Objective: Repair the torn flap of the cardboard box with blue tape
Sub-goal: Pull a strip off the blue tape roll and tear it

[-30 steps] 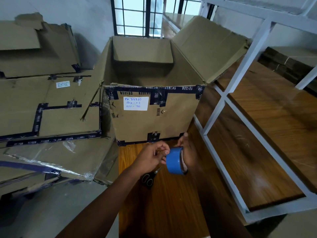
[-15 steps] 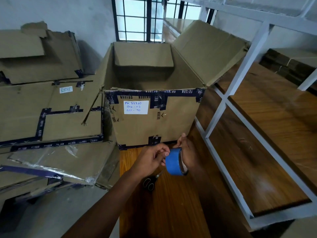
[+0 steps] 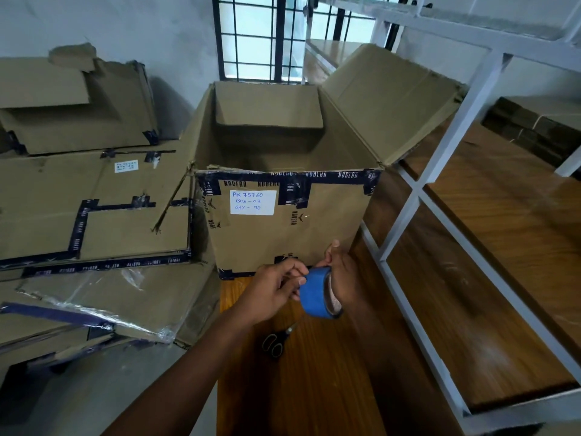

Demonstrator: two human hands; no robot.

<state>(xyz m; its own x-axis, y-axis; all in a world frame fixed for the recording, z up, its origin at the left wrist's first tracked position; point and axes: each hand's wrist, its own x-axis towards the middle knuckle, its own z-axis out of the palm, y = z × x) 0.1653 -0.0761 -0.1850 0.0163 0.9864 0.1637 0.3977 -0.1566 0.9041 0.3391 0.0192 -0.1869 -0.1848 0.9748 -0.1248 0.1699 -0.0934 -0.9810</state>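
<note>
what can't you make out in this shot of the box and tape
- Head view: tape end, hidden by the left hand fingertips; whether any is peeled is unclear.
- Right hand: palm and most fingers hidden behind the roll.
- Scissors: blades partly under the left hand.
- Box floor: hidden by its front wall.
- Label on the left stack: too small to read.

Storeroom with daylight from a barred window

Window (image 3: 267,36) at 12 o'clock in a pale wall (image 3: 125,29); white rack (image 3: 440,146) with wooden shelves at 3 o'clock; grey floor (image 3: 103,388) at 7 o'clock.
</note>
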